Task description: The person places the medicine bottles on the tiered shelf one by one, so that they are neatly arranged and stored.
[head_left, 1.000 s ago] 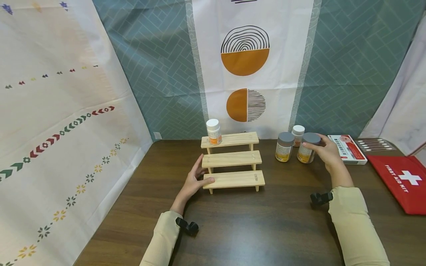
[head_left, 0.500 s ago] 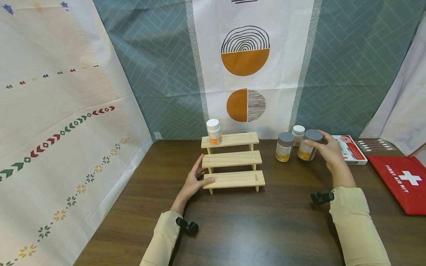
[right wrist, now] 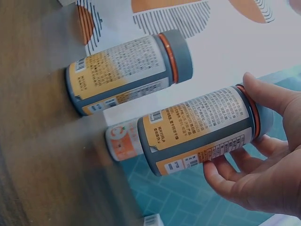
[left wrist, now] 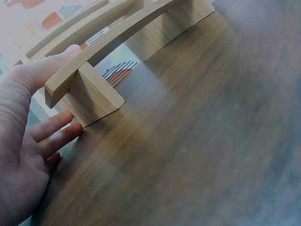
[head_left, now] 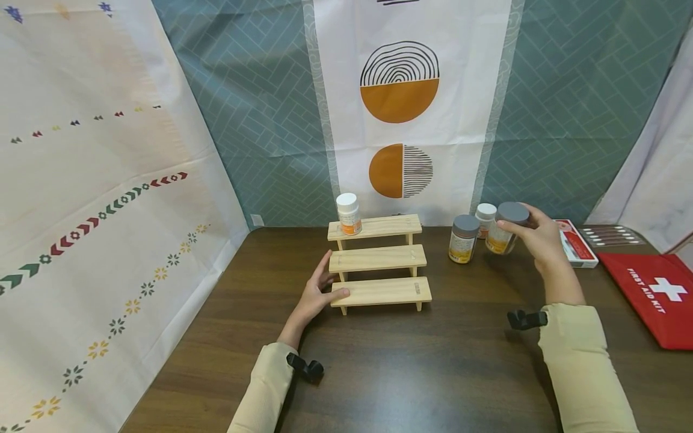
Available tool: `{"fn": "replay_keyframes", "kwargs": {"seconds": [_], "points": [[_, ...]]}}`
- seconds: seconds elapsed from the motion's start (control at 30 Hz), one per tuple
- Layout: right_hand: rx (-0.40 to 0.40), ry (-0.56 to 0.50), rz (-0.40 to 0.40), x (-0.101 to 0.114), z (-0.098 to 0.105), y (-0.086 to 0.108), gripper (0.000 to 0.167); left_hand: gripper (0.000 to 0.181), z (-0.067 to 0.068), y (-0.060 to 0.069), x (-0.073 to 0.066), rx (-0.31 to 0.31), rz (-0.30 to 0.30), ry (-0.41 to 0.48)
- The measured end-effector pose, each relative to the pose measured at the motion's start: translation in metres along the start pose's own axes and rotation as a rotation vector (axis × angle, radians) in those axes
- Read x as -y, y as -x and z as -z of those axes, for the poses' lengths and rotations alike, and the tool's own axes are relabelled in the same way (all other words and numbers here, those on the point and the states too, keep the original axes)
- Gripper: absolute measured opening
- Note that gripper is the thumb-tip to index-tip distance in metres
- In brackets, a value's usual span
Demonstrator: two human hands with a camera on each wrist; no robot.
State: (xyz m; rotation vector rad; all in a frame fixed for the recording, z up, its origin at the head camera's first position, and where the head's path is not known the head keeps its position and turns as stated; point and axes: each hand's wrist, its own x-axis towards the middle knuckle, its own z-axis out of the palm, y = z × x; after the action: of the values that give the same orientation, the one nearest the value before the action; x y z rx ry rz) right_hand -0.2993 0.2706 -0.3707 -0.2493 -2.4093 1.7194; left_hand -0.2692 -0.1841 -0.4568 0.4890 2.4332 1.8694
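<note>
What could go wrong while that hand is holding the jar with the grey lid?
The right hand holds the jar near its lid, off the table, so it might slip from the fingers. It could also knock the other grey-lidded jar or the white-capped bottle behind, both close by. And the left hand touches the wooden steps; a nudge might topple another white-capped bottle on the top step.

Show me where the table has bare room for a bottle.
Widest: the table before the wooden stand, between the two sleeves. Smaller: between stand and leftmost grey-capped bottle. Crowded: the right rear, where the right hand holds another bottle near a white bottle, box and red pouch.
</note>
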Motion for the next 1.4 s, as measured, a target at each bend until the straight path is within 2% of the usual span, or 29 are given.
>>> {"fn": "replay_keyframes", "kwargs": {"seconds": [0.17,0.63,0.73,0.97,1.23,1.4], "points": [[-0.01,-0.011,0.023,0.006,0.002,0.003,0.078,0.098,-0.001,0.004,-0.015,0.007,-0.007,-0.008],[0.003,0.006,0.079,0.019,0.002,0.009,0.074,0.098,-0.001,0.005,-0.016,0.005,-0.001,-0.006],[0.003,0.014,0.081,0.022,0.001,0.011,0.074,0.098,-0.001,0.005,-0.015,0.008,-0.005,-0.016],[0.017,-0.005,0.089,0.029,-0.002,0.016,0.076,0.1,-0.001,-0.003,0.013,-0.02,-0.016,-0.016],[0.023,0.01,0.138,0.039,-0.003,0.022,0.071,0.1,-0.001,-0.006,0.016,-0.024,-0.032,-0.015],[0.065,0.032,0.151,0.045,-0.013,0.03,0.074,0.099,-0.001,-0.004,0.015,-0.027,-0.016,-0.018]]}}
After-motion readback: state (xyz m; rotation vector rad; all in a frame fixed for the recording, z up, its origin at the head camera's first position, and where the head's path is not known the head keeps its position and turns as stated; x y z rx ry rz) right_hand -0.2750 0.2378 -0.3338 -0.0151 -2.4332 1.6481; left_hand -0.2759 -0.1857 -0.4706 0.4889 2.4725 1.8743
